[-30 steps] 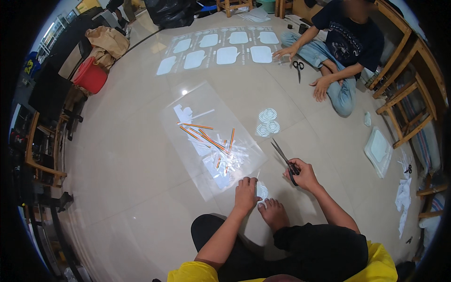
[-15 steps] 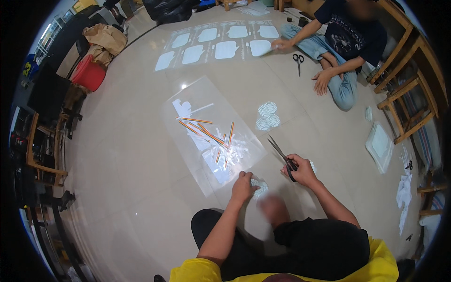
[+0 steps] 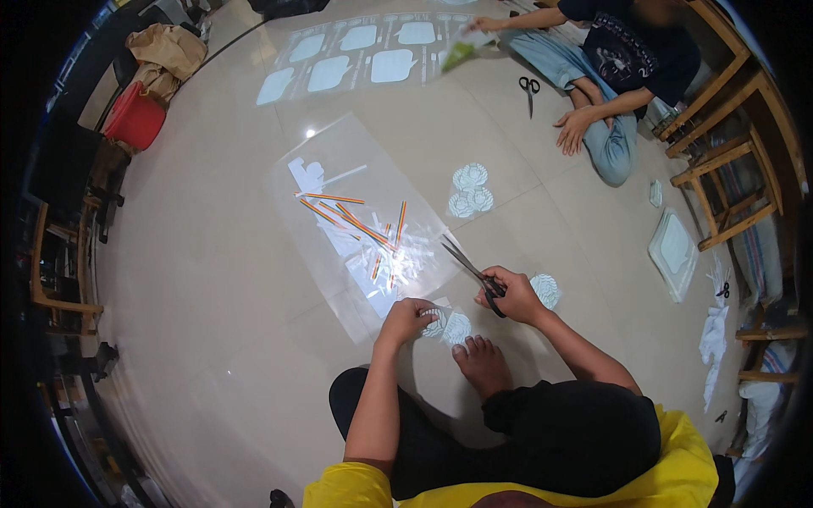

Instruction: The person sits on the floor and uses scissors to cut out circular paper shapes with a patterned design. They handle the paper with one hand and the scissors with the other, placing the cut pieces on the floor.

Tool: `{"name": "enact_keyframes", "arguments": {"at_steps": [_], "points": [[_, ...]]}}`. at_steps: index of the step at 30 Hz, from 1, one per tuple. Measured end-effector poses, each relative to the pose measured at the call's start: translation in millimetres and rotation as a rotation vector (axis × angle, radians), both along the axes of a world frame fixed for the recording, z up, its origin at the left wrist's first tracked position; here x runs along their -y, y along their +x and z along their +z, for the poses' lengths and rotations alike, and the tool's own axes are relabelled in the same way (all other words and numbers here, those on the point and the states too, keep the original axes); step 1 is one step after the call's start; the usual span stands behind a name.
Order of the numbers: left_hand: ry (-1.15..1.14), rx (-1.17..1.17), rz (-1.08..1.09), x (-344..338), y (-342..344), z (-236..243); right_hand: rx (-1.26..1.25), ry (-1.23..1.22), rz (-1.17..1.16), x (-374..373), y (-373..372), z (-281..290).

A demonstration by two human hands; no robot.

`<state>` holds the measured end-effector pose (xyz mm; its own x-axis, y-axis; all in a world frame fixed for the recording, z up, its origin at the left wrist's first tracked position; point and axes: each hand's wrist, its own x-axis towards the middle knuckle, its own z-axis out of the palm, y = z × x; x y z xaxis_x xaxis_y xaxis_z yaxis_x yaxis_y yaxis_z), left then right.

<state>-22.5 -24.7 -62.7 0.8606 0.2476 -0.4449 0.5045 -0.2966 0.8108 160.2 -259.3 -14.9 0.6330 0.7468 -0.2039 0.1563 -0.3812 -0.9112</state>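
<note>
My left hand is closed on a small clear piece printed with white-blue petal patterns, just below a clear plastic sheet that bears white offcuts and rainbow-striped strips. A similar patterned piece lies by my bare foot. My right hand grips long black-handled scissors, their tips over the sheet's right edge. Another round patterned piece lies just right of that hand, and a group of similar pieces rests farther forward on the floor.
A person sits at upper right beside black scissors, moving something green over printed sheets. Wooden chairs, a white stack and paper scraps line the right. A red bucket stands at upper left.
My right hand has moved leftward with the scissors, uncovering a round piece. My left hand has shifted slightly with its patterned piece. The other person's hand has lifted something green off the printed sheets.
</note>
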Motion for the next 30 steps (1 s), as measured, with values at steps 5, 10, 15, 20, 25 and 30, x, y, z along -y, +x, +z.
{"name": "enact_keyframes", "arguments": {"at_steps": [5, 10, 15, 20, 25, 30], "points": [[0.136, 0.102, -0.04, 5.3, 4.9, 1.5, 0.021, -0.015, 0.017, -9.3, 5.1, -0.1], [0.114, 0.199, 0.064, -6.8, 2.5, -1.6, 0.032, -0.009, 0.012, -14.2, 8.3, -14.1], [-0.559, 0.251, 0.656, -11.4, 20.5, 16.2, -0.239, 0.111, -0.08, -30.9, -0.7, -26.3], [-0.812, 0.356, 0.913, -6.2, 32.7, 37.3, -0.409, 0.319, -0.1, -80.6, -12.7, 0.2], [-0.871, 0.396, 0.911, -8.7, 34.9, 48.8, -0.43, 0.297, -0.153, -117.6, -6.9, 5.9], [-0.869, 0.42, 0.811, -17.2, 30.5, 57.8, -0.447, 0.316, -0.104, -134.3, 2.5, 15.7]]}}
